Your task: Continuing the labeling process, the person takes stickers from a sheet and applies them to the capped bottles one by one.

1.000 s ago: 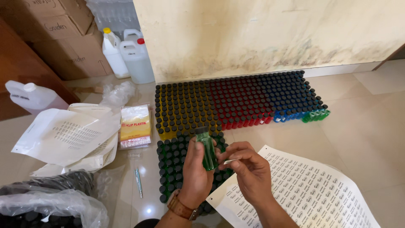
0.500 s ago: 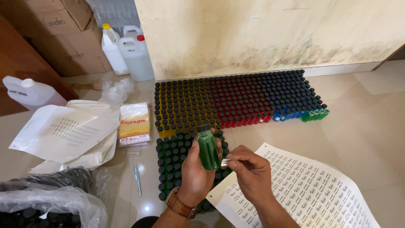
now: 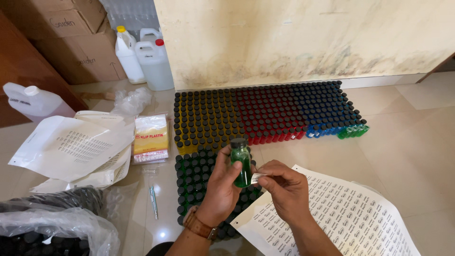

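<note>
Gripping green bottle (image 3: 242, 167), left hand (image 3: 221, 189); right hand (image 3: 283, 186) pinching small label (image 3: 256, 178) beside it.

A cream plaster wall (image 3: 303, 38), stained dark with grime along its lower edge, ran across the back above a white skirting strip (image 3: 379, 81). The floor (image 3: 417, 142) was of glossy beige tiles that caught a bright spot of light near the bottom edge, left of centre. At the far left corner stood brown cardboard boxes (image 3: 71, 42) and a slanted reddish-brown wooden panel (image 3: 28, 71)
</note>
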